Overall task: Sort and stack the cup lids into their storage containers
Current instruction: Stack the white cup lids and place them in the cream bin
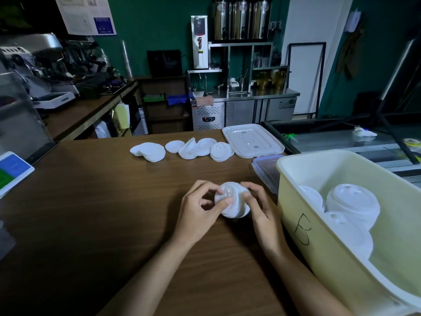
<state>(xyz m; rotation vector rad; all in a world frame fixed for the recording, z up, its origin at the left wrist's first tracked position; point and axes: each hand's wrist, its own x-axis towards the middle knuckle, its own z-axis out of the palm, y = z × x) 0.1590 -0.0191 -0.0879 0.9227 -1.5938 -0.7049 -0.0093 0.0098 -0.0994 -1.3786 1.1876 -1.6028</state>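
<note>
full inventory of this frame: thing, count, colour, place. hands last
held lid stack: one, white, counter centre, between both hands
loose lids: several small piles, white, in a row at the counter's far side
bin: one, pale yellow, right, hand-marked on its wall
lids in bin: about three stacks, white
bin cover: one, white, flat at the row's right end
clear cover: one, bluish edge, partly behind the bin
counter: one, brown wood
tablet: one, blue-green screen, left edge
urns: three, steel, back shelf
left hand: grips the stack's left side
right hand: grips its right side
</note>
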